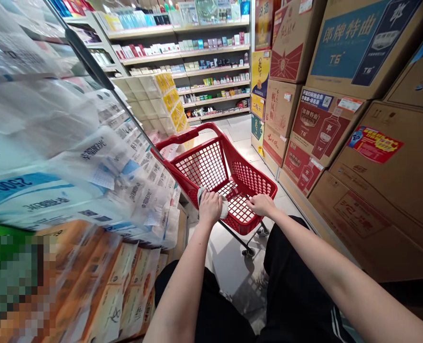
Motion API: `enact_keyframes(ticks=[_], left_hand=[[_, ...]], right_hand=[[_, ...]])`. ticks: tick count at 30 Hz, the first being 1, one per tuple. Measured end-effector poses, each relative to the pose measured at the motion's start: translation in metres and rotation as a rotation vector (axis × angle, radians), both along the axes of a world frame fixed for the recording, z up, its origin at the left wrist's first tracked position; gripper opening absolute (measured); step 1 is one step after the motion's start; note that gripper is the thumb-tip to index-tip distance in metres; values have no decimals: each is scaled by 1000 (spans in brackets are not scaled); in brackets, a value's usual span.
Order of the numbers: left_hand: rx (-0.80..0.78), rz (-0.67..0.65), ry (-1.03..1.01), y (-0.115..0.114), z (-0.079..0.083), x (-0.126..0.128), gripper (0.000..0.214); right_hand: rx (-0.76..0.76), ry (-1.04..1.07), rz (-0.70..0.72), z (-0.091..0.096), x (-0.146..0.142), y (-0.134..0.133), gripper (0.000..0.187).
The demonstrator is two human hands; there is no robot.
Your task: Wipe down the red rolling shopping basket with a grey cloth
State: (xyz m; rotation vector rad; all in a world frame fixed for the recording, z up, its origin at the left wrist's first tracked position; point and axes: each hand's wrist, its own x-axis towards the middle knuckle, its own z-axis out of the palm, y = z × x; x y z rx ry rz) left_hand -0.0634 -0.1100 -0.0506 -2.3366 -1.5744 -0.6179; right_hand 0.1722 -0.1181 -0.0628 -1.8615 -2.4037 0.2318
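A red plastic shopping cart stands on its wheels in the aisle in front of me, its basket holding nothing visible. My left hand is closed on a whitish cloth and presses it against the near rim of the basket. My right hand rests on the near right rim of the cart, fingers curled over the edge. My knees in black trousers show below both arms.
Stacked packs of tissue paper fill the shelving on my left. Large cardboard cartons are piled along the right wall. Shelves of small goods close the aisle's far end. Pale floor tiles show under the cart.
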Motion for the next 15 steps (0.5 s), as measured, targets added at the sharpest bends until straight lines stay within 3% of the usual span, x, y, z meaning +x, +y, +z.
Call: enact_keyframes(ticks=[4, 11, 15], left_hand=[[12, 34, 6, 1, -6, 13, 30], [29, 120, -3, 15, -12, 41, 32], [20, 88, 7, 18, -12, 43, 31]], right_hand=[[21, -14, -100, 5, -8, -1, 47], [5, 120, -302, 1, -44, -18, 68], [-15, 119, -296, 1, -38, -11, 71]])
